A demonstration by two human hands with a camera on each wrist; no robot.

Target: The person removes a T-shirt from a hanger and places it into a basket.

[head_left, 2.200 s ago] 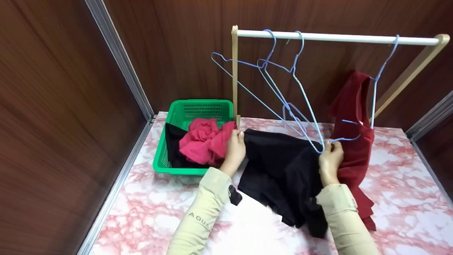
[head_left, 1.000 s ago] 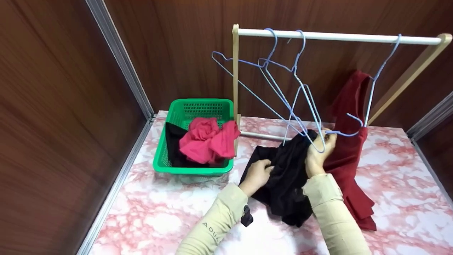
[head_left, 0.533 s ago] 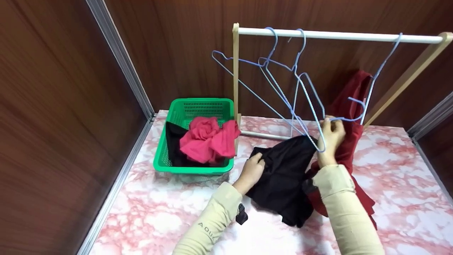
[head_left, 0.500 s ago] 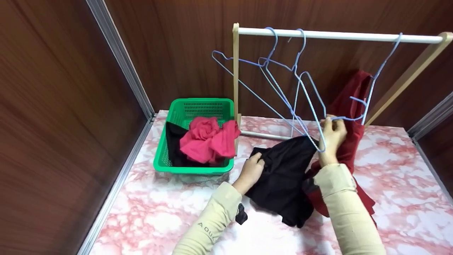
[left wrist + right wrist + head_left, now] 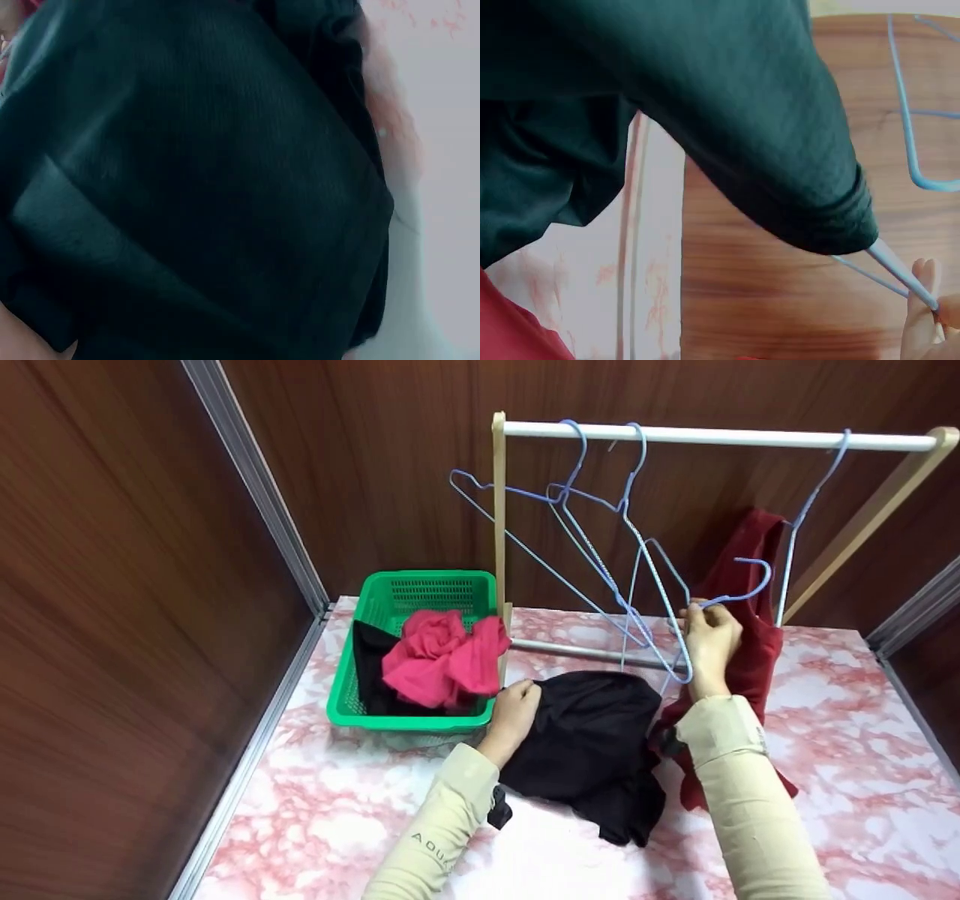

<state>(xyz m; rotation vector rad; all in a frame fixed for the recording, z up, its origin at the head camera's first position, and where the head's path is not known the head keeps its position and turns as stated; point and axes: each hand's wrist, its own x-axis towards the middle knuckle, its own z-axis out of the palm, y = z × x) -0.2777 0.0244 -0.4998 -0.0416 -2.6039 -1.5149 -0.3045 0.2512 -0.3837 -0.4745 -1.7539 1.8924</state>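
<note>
My left hand [image 5: 516, 716] grips the left edge of a black garment [image 5: 592, 735], its fingers curled over the cloth just right of the basket. With the right hand [image 5: 711, 645] I pinch a blue wire hanger [image 5: 757, 583] below its hook, which points right. In the right wrist view, the hanger's wire [image 5: 900, 271] runs from my fingertips into a fold of the black garment [image 5: 780, 150]; the part inside is hidden. Black cloth [image 5: 217, 165] fills most of the left wrist view. A dark red garment [image 5: 757, 660] on another hanger is directly behind my right hand.
A green basket [image 5: 343, 690] at the left holds pink cloth [image 5: 435, 652] and black cloth [image 5: 369, 675]. Bare blue hangers [image 5: 589, 551] dangle from the rack's white rod [image 5: 720, 436], overlapping the held hanger in the head view. The pink marbled tabletop [image 5: 322, 840] meets wood panels.
The left hand went right over the black garment, then moved back left, drawing its edge out. The right hand has risen with the hanger, and the cloth's upper edge now lies lower.
</note>
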